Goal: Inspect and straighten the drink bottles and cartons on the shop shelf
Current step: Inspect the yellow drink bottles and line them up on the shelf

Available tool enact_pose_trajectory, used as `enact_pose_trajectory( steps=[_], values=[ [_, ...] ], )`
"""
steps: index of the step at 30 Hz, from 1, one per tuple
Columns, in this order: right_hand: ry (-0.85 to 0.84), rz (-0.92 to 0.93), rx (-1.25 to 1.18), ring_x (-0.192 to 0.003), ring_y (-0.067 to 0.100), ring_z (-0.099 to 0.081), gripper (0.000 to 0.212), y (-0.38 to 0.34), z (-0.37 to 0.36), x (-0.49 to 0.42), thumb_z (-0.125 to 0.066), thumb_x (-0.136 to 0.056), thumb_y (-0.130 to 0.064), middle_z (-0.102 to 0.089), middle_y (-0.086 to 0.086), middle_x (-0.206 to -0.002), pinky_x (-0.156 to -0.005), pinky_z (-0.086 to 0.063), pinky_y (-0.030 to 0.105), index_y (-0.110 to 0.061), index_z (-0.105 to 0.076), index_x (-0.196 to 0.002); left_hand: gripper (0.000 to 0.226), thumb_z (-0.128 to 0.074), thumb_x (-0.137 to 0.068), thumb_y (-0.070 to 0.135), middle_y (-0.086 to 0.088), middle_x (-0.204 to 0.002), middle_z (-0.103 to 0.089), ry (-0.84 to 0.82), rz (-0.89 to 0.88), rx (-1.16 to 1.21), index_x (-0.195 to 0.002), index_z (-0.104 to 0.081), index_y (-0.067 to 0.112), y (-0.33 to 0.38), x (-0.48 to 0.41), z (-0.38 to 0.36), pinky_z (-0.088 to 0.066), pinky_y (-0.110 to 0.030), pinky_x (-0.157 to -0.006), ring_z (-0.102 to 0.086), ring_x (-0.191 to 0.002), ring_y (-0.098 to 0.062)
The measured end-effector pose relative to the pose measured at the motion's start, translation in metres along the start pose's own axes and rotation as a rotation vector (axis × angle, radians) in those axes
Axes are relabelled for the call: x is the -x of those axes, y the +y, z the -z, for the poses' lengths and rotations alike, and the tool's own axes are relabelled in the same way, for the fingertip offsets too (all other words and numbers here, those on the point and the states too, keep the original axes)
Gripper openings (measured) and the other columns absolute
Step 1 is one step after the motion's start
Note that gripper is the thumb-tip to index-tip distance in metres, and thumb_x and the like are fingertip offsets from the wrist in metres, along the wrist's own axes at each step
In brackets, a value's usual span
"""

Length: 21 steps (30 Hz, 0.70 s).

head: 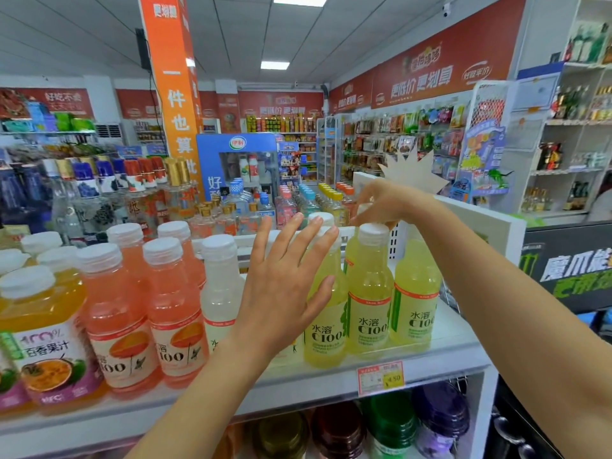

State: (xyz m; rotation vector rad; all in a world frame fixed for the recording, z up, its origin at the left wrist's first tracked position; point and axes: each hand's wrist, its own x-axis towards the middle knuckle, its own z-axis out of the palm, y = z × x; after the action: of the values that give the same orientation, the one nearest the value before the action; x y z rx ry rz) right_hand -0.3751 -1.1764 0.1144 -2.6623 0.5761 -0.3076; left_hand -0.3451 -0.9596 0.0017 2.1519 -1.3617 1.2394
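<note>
Flat-fingered left hand [284, 286] braces the front yellow bottle [326, 326]; behind it, right hand [390, 200] pinches a rear cap [363, 209], probably to realign that bottle.

We see three yellow C100 bottles [369, 293] standing upright and white-capped at the right end of the shelf [331, 376], with a rear yellow bottle [351, 248] behind. To their left stand a clear bottle [218, 286], pink bottles [116, 309] and orange juice bottles [43, 326], labels facing us.
</note>
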Motion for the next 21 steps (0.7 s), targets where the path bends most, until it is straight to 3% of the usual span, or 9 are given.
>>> enact_pose_trajectory(
  steps=[4,8,11,17,21],
  values=[
    [0.225,0.084,-0.167,-0.085,0.032,-0.070,0.033,0.001,0.017,0.017,-0.073,-0.089,-0.023,-0.055,0.008,-0.104,-0.075,-0.061,0.047,-0.001,-0.064,-0.112,0.054,-0.045,-0.096,0.042,-0.003,-0.150,-0.047,-0.001,0.001,0.011,-0.145,-0.046,0.021,0.000,0.000,-0.001,-0.011,-0.055,-0.121,-0.037,-0.143,-0.028],
    [0.466,0.125,-0.414,-0.082,0.027,-0.070,0.025,0.010,0.034,0.030,-0.071,-0.090,-0.025,-0.062,0.007,-0.094,-0.072,-0.062,0.046,-0.005,-0.064,-0.102,0.054,-0.042,-0.096,0.043,-0.003,-0.152,-0.045,-0.012,0.009,0.027,-0.145,-0.046,0.021,0.001,-0.001,0.000,-0.007,-0.052,-0.122,-0.035,-0.145,-0.028],
    [0.520,0.131,-0.696,-0.085,0.026,-0.072,0.017,0.023,0.037,0.039,-0.071,-0.090,-0.023,-0.067,0.015,-0.099,-0.068,-0.062,0.039,-0.009,-0.064,-0.094,0.054,-0.041,-0.097,0.043,-0.003,-0.153,-0.043,-0.008,0.015,0.043,-0.146,-0.045,0.022,0.001,-0.001,0.001,-0.006,-0.051,-0.122,-0.031,-0.146,-0.028],
    [0.627,0.099,-1.017,-0.073,0.022,-0.071,0.029,0.051,0.033,0.051,-0.069,-0.092,-0.029,-0.065,0.018,-0.105,-0.063,-0.062,0.029,-0.004,-0.065,-0.106,0.055,-0.040,-0.097,0.044,-0.005,-0.153,-0.043,-0.028,0.017,0.036,-0.147,-0.044,0.022,0.003,-0.001,0.003,-0.010,-0.056,-0.121,-0.029,-0.148,-0.029],
    [0.598,0.084,-1.218,-0.073,0.023,-0.072,0.018,0.055,0.035,0.069,-0.065,-0.094,-0.027,-0.063,0.005,-0.094,-0.078,-0.061,0.036,-0.010,-0.062,-0.096,0.056,-0.039,-0.097,0.046,-0.005,-0.155,-0.040,-0.027,0.025,0.039,-0.148,-0.042,0.023,0.004,0.002,0.004,-0.009,-0.056,-0.121,-0.024,-0.149,-0.027]
  ],
)
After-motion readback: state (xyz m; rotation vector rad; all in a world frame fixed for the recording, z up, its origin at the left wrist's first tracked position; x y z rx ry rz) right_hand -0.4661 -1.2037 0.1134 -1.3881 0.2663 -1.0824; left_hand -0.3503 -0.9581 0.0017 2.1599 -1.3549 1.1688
